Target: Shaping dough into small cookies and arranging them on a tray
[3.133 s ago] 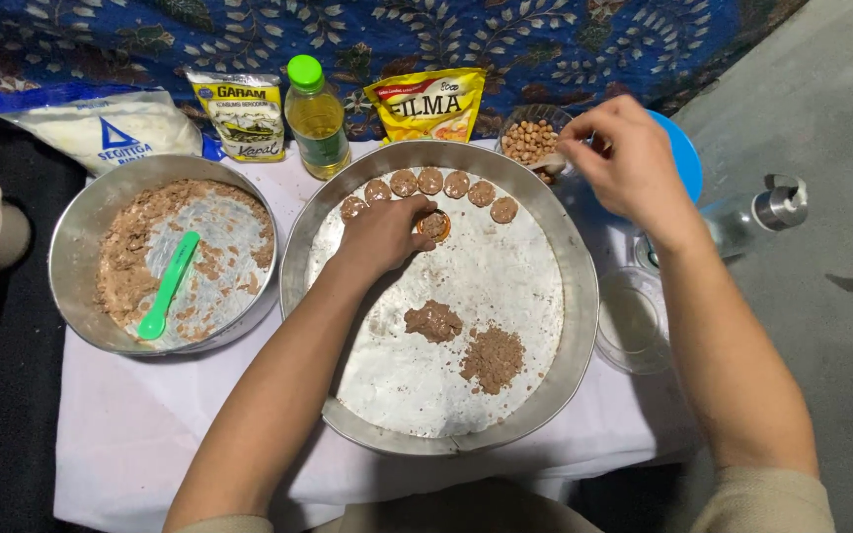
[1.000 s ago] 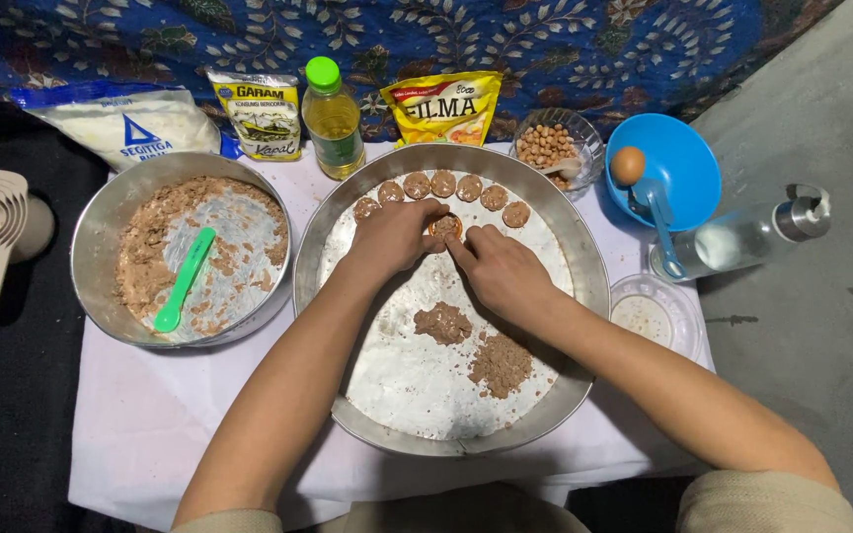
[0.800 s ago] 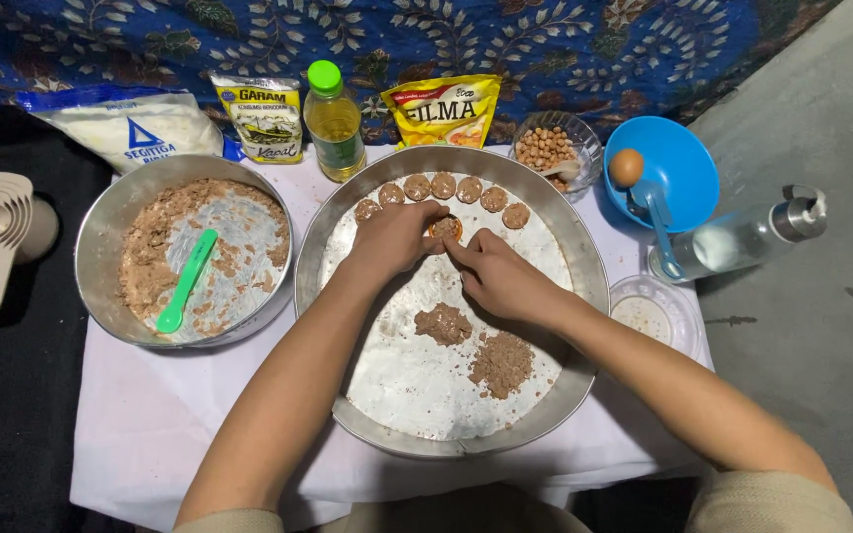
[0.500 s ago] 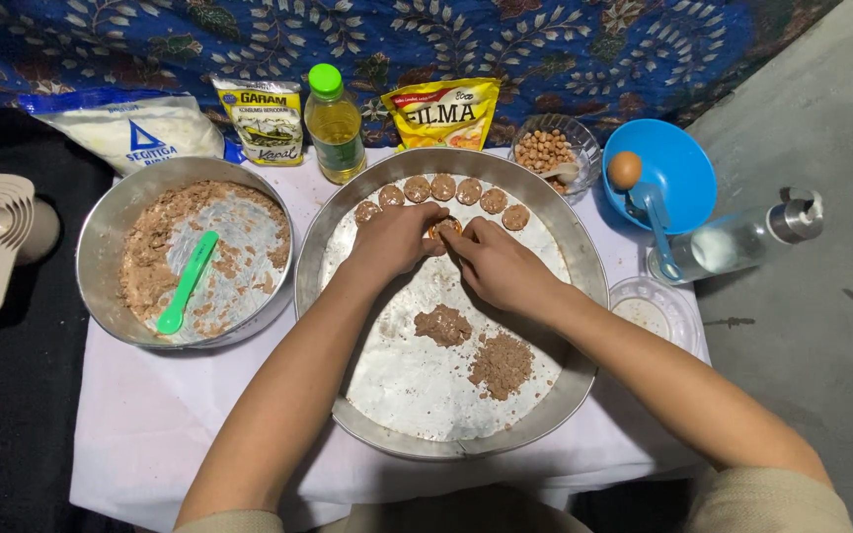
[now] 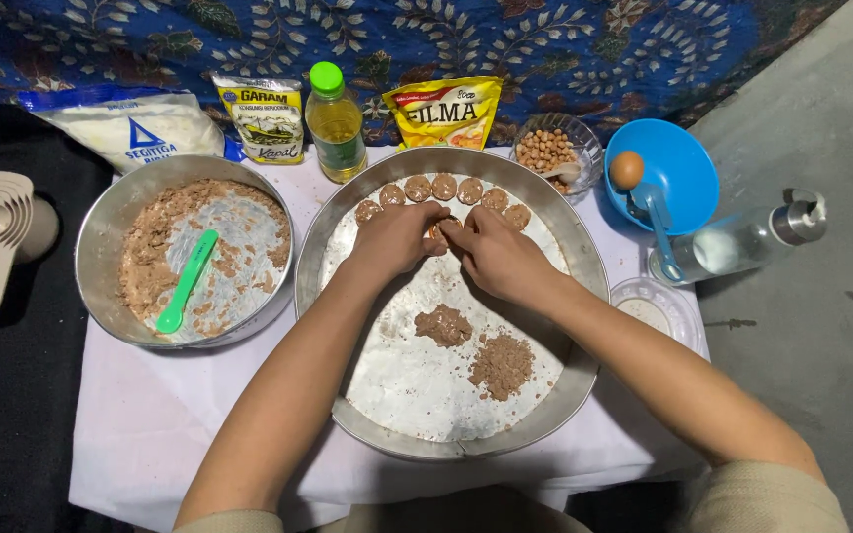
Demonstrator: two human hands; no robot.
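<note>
Left hand (image 5: 399,237) and right hand (image 5: 498,259) together over far part of big round tray (image 5: 575,257), fingers curled, pinching small dough piece (image 5: 443,230) between fingertips. Just beyond, curved row of 6 flat brown cookies (image 5: 443,187) along tray's far rim. Nearer, 2 loose dough lumps (image 5: 476,345) on floured tray bottom. Left of tray, metal bowl (image 5: 101,237) with dough scraps and green spatula (image 5: 188,280). Far side: oil bottle (image 5: 336,122), yellow packet (image 5: 443,112), peanut bowl (image 5: 550,148). Right: blue bowl (image 5: 678,168) holding egg (image 5: 626,170).
</note>
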